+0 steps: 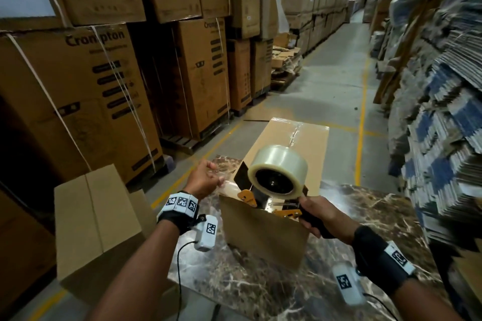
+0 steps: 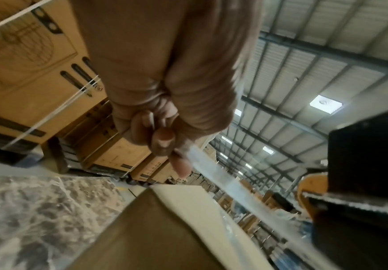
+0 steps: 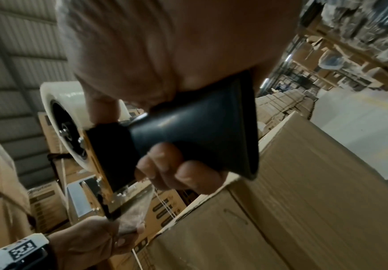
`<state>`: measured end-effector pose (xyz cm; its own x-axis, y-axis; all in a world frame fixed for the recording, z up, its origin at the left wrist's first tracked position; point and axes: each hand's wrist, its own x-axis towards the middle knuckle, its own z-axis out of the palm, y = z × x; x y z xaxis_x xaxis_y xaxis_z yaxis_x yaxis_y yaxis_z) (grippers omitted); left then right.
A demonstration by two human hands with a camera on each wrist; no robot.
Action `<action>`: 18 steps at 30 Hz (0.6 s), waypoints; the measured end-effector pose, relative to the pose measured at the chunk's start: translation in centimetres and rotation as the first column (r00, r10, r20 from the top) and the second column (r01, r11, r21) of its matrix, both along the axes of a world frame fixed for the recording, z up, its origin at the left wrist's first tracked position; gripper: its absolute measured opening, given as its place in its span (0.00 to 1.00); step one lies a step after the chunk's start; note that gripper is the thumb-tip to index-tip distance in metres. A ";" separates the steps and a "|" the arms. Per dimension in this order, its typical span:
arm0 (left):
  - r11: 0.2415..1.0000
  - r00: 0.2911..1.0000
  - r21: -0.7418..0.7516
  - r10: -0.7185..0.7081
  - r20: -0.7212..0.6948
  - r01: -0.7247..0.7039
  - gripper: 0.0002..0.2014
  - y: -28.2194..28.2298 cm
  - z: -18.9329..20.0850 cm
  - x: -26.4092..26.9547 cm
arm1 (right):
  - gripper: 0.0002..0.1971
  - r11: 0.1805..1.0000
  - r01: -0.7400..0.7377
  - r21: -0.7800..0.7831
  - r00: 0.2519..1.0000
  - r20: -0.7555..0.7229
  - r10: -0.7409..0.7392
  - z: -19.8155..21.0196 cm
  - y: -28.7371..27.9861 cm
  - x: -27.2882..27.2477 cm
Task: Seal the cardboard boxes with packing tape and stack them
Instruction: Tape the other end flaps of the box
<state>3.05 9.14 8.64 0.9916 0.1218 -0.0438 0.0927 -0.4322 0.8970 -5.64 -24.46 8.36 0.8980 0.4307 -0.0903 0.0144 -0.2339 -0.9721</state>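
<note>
A plain cardboard box [image 1: 266, 229] lies on the marbled table [image 1: 370, 219], with clear tape running along its top. My right hand [image 1: 317, 212] grips the black handle [image 3: 195, 135] of a tape dispenger carrying a roll of clear tape [image 1: 277, 168], held over the box's near end. My left hand [image 1: 204, 180] pinches the free end of the tape [image 2: 213, 173] beside the dispenser's blade, just left of the box's near corner [image 2: 151, 190]. In the right wrist view the left hand [image 3: 100, 235] holds the tape strip [image 3: 134, 210] below the dispenser.
A second plain box [image 1: 99, 227] stands on the floor to the left of the table. Tall stacks of printed cartons [image 1: 86, 91] line the left side. Piles of flattened cartons [image 1: 440, 138] rise at the right. A concrete aisle [image 1: 336, 78] with yellow lines runs ahead.
</note>
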 end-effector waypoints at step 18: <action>0.973 0.972 0.224 -0.002 0.236 -0.053 0.16 0.3 -4.9 0.2 | 0.37 0.979 -0.020 -0.205 0.993 -0.121 -0.005 0.7 2.2 3.4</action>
